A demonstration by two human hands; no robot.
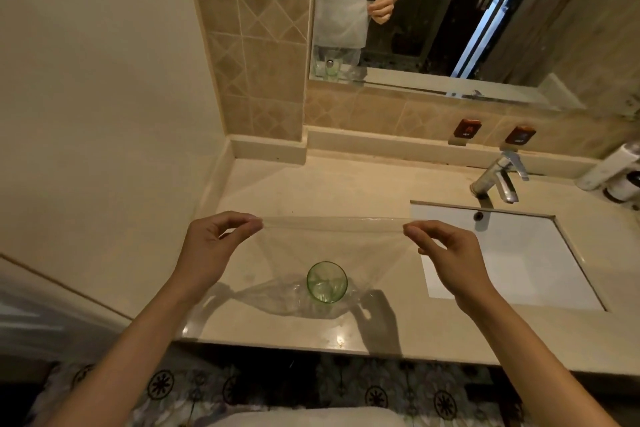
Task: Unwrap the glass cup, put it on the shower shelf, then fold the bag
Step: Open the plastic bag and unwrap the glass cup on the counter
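Beige counter (311, 184) bears green cup (327, 282), upright, on bag (277, 298); tap (498, 180) behind sunken sink (519, 263).

"HOT" on left wall tag (467, 131)

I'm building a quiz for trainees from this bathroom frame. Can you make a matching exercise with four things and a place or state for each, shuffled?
Things:
1. glass cup
2. bag
3. faucet
4. left hand

Places or states:
A. mounted behind the sink
B. stretched taut between both hands
C. pinching the bag's left corner
D. upright on the counter, seen through the plastic

Pairs: 1-D, 2-B, 3-A, 4-C. The right hand pinches the opposite corner.
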